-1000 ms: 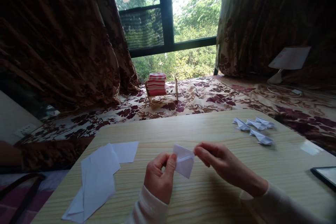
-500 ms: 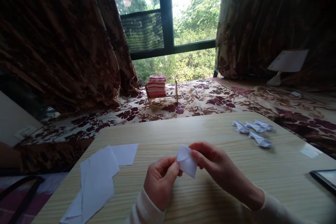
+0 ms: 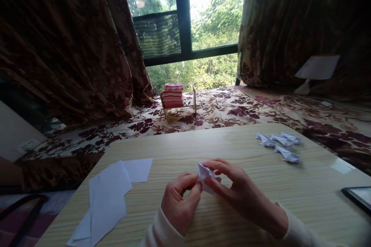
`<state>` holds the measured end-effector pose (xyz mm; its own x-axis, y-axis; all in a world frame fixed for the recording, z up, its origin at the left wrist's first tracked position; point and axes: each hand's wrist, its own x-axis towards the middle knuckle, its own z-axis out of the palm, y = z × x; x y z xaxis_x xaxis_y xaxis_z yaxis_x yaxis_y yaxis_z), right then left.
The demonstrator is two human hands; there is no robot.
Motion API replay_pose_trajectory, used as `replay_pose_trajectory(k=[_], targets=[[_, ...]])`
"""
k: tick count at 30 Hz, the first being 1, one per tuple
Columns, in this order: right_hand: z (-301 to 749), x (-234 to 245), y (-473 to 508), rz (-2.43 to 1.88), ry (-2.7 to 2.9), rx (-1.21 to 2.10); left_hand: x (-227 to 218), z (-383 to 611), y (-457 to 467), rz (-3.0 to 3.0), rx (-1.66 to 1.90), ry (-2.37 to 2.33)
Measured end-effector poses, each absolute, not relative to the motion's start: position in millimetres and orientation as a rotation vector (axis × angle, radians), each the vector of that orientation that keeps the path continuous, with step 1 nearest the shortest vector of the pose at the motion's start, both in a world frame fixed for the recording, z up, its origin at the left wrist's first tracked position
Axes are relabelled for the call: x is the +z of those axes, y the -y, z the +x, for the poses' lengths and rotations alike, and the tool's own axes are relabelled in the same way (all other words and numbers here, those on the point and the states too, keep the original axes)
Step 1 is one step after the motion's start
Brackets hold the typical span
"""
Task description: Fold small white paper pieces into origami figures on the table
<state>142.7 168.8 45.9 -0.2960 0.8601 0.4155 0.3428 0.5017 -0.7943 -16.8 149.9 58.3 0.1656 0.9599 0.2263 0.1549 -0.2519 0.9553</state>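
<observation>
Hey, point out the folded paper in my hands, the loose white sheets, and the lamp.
Folded paper (image 3: 203, 173): head view, on its exposed upper part.
Loose white sheets (image 3: 108, 195): head view, on the largest visible sheet.
Lamp (image 3: 318, 67): head view, on the shade.

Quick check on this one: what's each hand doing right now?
Left hand: closed, thumb and fingers pinching the folded paper.
Right hand: thumb and fingers closed on the same folded paper, at its right side.

Daylight from the window (image 3: 184, 19) glares white, leaving the curtains (image 3: 72, 46) dim.
</observation>
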Motion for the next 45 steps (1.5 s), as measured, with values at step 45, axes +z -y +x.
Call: replay_pose_trajectory(k=[45], targets=[[128, 48, -152, -0.931, 2.097, 0.29, 34, -26, -170, 0.761, 1.431, -1.239]])
